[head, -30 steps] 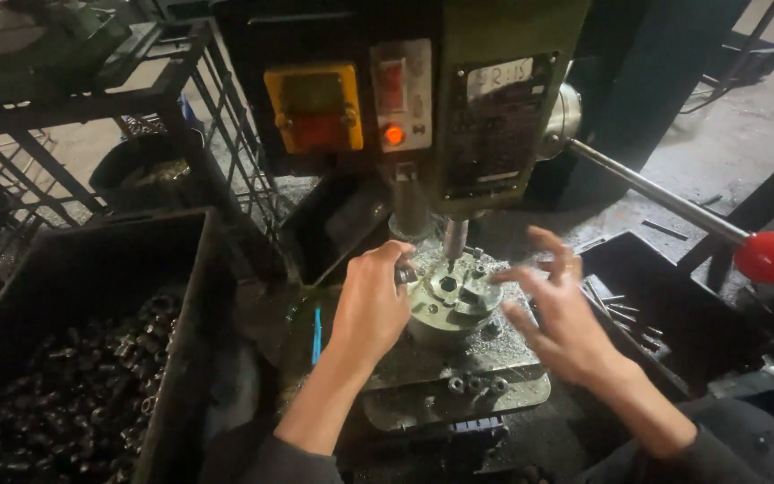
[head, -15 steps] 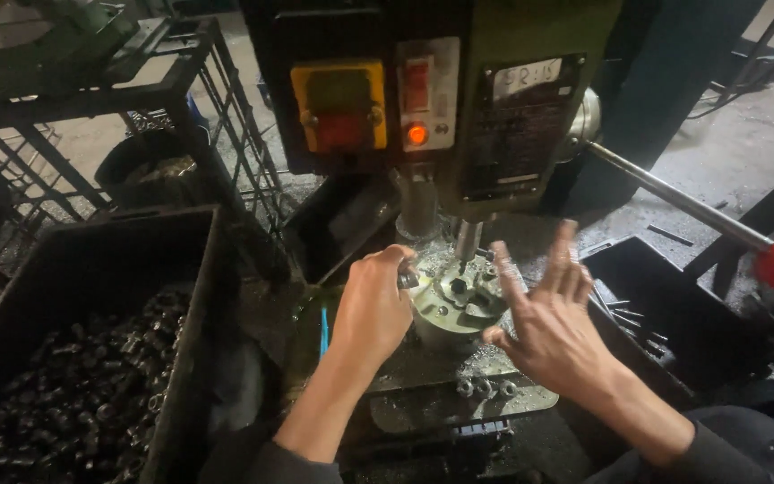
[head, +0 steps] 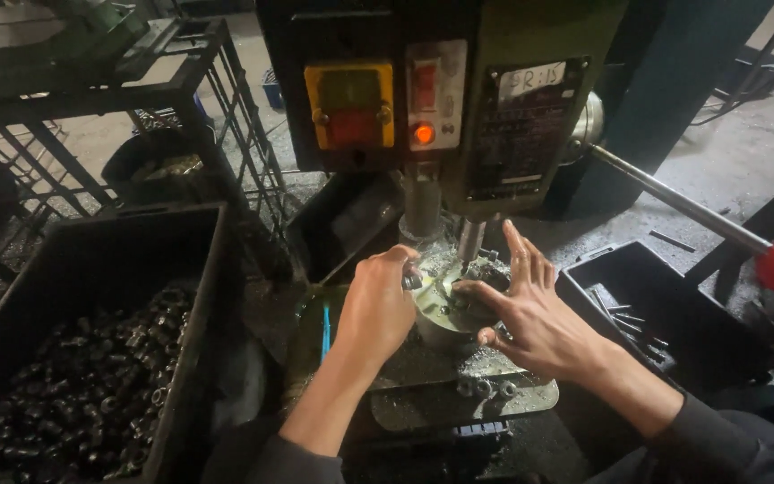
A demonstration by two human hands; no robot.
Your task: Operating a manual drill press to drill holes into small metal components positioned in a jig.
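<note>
**Flanking the round fixture under the drill spindle**

Looking down from the head camera, a round metal fixture [head: 448,305] sits on the drill press table [head: 459,403], directly below the spindle [head: 469,240]. It lies between both hands, each equally close. The left hand [head: 376,309] curls against its left rim, fingers [head: 402,260] bent together, pinching what looks like a small metal piece. The right hand [head: 530,314] rests on its right edge, fingers [head: 520,253] spread and pointing up, thumb on top. A bin of dark metal parts [head: 73,385] stands well to the left.
</note>
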